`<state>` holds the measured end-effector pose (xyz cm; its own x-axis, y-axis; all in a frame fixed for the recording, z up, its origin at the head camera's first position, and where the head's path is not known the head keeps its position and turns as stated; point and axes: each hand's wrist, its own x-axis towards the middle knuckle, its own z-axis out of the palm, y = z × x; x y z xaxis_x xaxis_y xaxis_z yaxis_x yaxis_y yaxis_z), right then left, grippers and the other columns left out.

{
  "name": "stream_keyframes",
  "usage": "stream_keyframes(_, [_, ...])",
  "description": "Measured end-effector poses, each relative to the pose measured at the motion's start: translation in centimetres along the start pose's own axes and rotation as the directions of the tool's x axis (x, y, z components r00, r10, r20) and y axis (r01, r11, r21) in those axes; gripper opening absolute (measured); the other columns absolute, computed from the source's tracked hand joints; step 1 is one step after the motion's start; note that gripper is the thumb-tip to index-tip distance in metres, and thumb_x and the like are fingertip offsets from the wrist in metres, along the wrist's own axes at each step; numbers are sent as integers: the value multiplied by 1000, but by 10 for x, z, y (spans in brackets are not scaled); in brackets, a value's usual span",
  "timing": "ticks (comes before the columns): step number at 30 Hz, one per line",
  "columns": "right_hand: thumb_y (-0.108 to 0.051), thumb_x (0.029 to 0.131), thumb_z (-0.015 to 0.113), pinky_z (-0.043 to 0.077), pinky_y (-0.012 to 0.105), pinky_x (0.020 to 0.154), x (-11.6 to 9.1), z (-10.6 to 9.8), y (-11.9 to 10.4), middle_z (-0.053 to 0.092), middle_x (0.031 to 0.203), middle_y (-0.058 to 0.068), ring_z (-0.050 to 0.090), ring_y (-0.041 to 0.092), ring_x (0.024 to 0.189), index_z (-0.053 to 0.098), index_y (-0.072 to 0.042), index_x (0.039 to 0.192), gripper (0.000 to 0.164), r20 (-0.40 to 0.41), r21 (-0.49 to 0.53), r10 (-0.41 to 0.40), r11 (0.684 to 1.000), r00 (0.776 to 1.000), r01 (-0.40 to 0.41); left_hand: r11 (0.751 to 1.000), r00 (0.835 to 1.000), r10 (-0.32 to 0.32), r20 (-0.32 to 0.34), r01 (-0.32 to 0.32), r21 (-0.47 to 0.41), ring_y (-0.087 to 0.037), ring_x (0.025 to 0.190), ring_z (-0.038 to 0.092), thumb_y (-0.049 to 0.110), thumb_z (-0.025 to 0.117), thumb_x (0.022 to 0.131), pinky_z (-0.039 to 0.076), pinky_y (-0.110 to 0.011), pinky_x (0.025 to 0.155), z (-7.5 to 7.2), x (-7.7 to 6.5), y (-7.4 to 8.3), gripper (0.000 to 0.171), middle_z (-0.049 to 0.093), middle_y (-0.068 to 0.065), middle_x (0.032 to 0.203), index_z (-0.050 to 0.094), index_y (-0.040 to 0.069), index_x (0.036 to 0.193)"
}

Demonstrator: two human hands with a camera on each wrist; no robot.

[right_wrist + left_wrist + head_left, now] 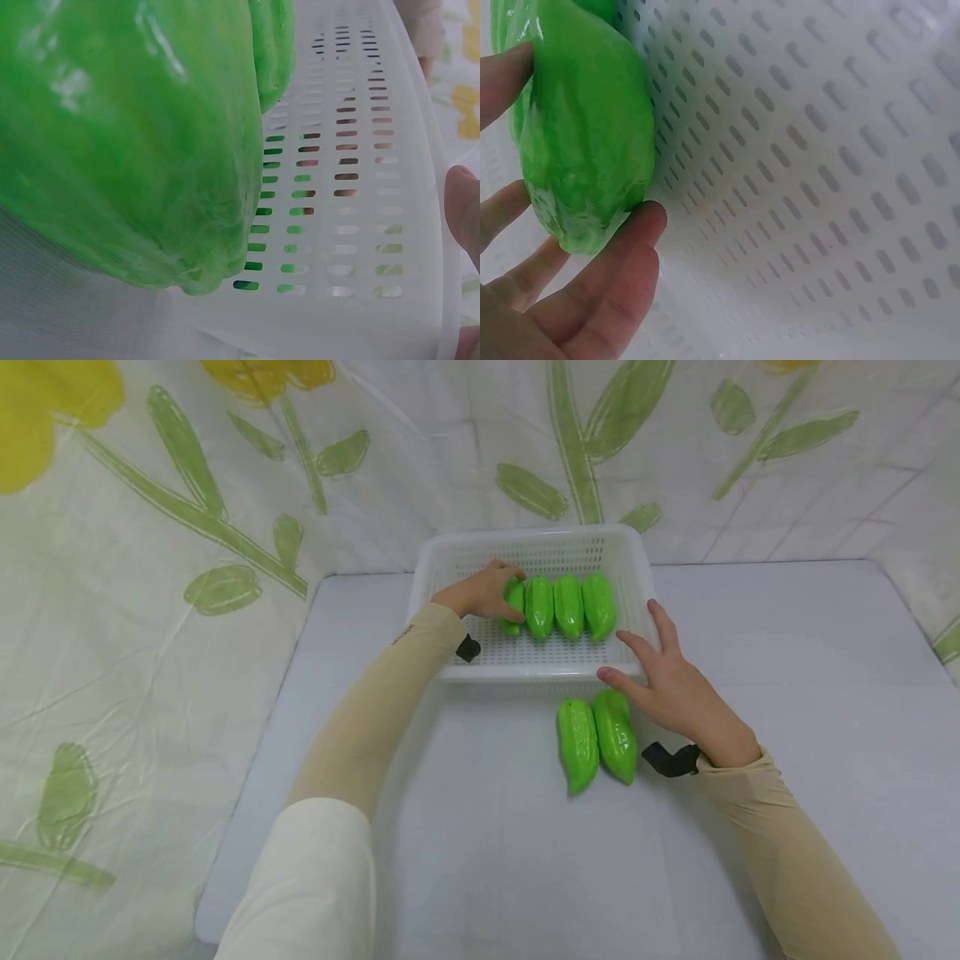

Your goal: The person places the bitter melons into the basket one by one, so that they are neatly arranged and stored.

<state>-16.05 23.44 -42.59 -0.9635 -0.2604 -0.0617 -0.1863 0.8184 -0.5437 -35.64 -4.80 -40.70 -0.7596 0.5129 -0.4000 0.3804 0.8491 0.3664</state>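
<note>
Inside the white slotted basket (517, 673), several glossy green vegetables, long, ridged and tapered, lie side by side. My left hand (486, 592) grips the leftmost green vegetable (513, 602); in the left wrist view the thumb and fingers curl around this green vegetable (589, 135). My right hand (667, 685) is spread at the basket's front right corner, its fingers about the rim. Firm contact there cannot be told. Two more green vegetables (578, 745) lie on the table just in front of the basket, left of the right hand.
A pale cloth covers the table (480, 860). Behind the basket hangs a white curtain (435, 452) with yellow flowers and green leaves, which also runs down the left side. A black strap piece (671, 760) sticks out from the right wrist.
</note>
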Motion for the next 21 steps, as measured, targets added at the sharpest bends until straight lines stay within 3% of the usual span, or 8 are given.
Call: stream_keyframes(21, [-63,104,49,51,70,92,0,0,0,-24,173,8,59,58,120,33,-5,162,84,7,7,3,1000,1000,-3,999,999,39,5,-39,6,-32,160,21,36,78,93,25,-51,128,2,0,-1,88,14,-11,174,30,17,164])
